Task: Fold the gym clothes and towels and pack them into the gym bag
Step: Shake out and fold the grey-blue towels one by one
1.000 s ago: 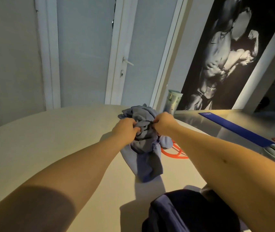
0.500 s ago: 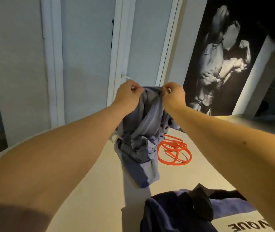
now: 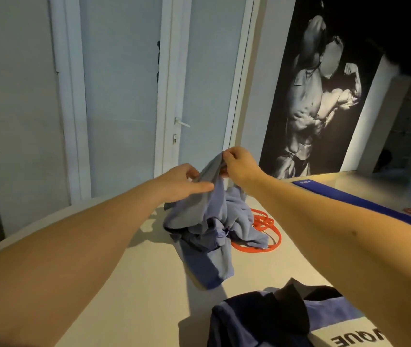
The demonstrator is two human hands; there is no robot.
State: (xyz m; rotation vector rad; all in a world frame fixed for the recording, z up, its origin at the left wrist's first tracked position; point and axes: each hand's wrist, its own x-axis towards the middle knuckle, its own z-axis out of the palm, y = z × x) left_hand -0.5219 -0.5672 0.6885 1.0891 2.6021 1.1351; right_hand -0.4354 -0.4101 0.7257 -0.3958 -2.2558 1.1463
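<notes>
A crumpled blue-grey garment (image 3: 207, 229) lies mid-table, its top pulled up into a peak. My right hand (image 3: 239, 166) pinches that peak between thumb and fingers. My left hand (image 3: 186, 182) sits just below and left of it, thumb laid across the front of the cloth and fingers behind, holding the fabric. The rest of the garment hangs down and trails toward me on the table. A dark navy garment (image 3: 269, 321) with a white lettered panel lies at the near edge. No gym bag is in view.
An orange resistance band (image 3: 270, 237) lies coiled on the beige table (image 3: 129, 284), partly under the garment's right side. A blue mat (image 3: 364, 205) stretches along the right. Behind the table stand a white door with a handle (image 3: 181, 123) and a wall poster.
Both hands lifted the garment off the table, then came lower. My left hand left the top edge and slid down the cloth while the right kept its pinch.
</notes>
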